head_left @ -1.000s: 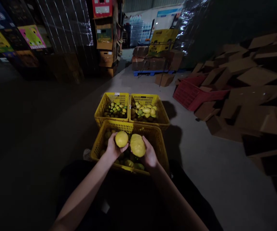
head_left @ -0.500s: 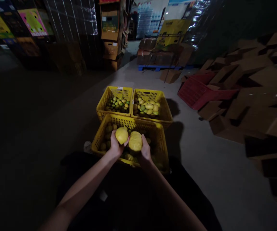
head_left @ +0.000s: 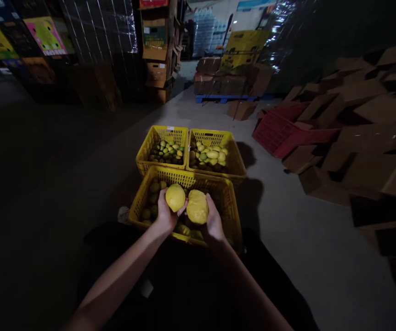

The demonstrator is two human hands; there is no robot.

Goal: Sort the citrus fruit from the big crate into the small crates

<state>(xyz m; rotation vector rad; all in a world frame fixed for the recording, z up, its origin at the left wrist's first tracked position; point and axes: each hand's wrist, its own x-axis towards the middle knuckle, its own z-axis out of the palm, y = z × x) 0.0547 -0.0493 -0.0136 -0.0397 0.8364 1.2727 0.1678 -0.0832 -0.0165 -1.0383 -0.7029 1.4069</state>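
Widest room for moving to the left and right of the near yellow crate (head_left: 231,211), over stretches of grey floor (head_left: 287,220). Tight past its far rim: up against it or just beside it, a left back crate (head_left: 160,132) with small green and yellow fruit (head_left: 166,149), and a right back crate (head_left: 235,161) with larger, mostly yellow fruit (head_left: 213,155). Hemmed in on the near side by dark-clad legs (head_left: 274,269).

Off to the right of the near crate, a red crate (head_left: 277,131) amid heaped cardboard boxes (head_left: 366,151). Well beyond it, a blue pallet (head_left: 225,98) under boxes and a yellow carton (head_left: 242,48); left of those, a column of cartons (head_left: 154,50). Dim all round.

Inside the near crate, more fruit (head_left: 184,230), half in shadow. Reaching over it, forearms converging from the near side, both hands full: left hand (head_left: 166,210) curled around a round lemon (head_left: 175,197), right hand (head_left: 215,220) gripping a lumpy lemon (head_left: 197,207) by its right side. Held above the near crate's middle, just beside each other; hard to tell whether touching.
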